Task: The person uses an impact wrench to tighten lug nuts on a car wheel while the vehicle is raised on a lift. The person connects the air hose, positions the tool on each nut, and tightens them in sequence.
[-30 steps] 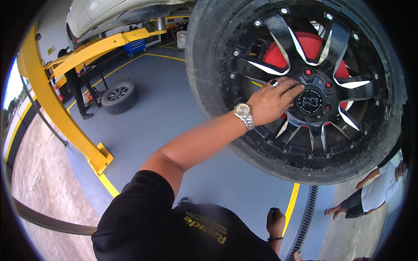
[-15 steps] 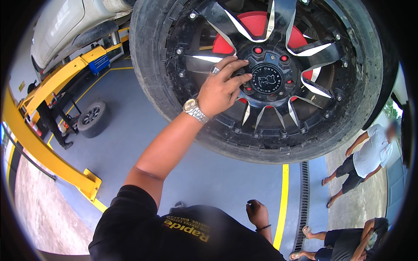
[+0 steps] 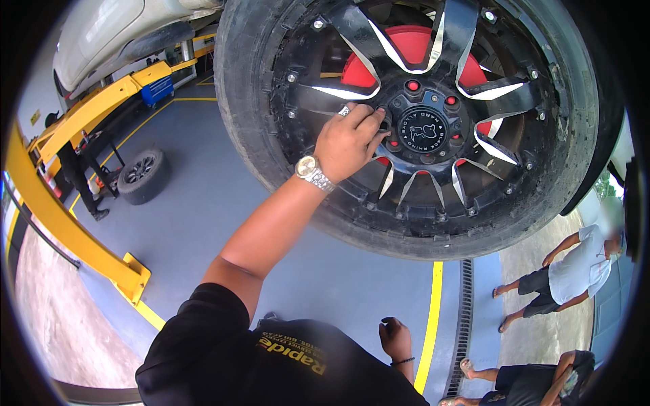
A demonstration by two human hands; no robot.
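Observation:
In front of me a large black off-road wheel (image 3: 497, 220) hangs raised, its spokes edged in silver. Red parts show behind the spokes, and red-tipped fittings ring the black centre cap (image 3: 425, 128). My left hand (image 3: 349, 142), wearing a ring and a metal watch (image 3: 309, 167), reaches up to the hub. Its fingers pinch at a fitting hole just left of the cap; what lies between the fingertips is hidden. Low beside my body is my right hand (image 3: 396, 340), with a dark bracelet and curled fingers. Something dark shows at its fingertips, too unclear to name.
At left stand a yellow lift post and arm (image 3: 78, 220) under a pale vehicle (image 3: 108, 40). A loose wheel (image 3: 142, 177) rests on the floor near another worker (image 3: 73, 166). Two people (image 3: 579, 267) (image 3: 535, 382) are at right, past a floor grate (image 3: 464, 318).
My left fingers, spread over the hub edge before, have drawn together at the hole left of the cap. The wheel sits slightly farther right in view. My right hand stays low.

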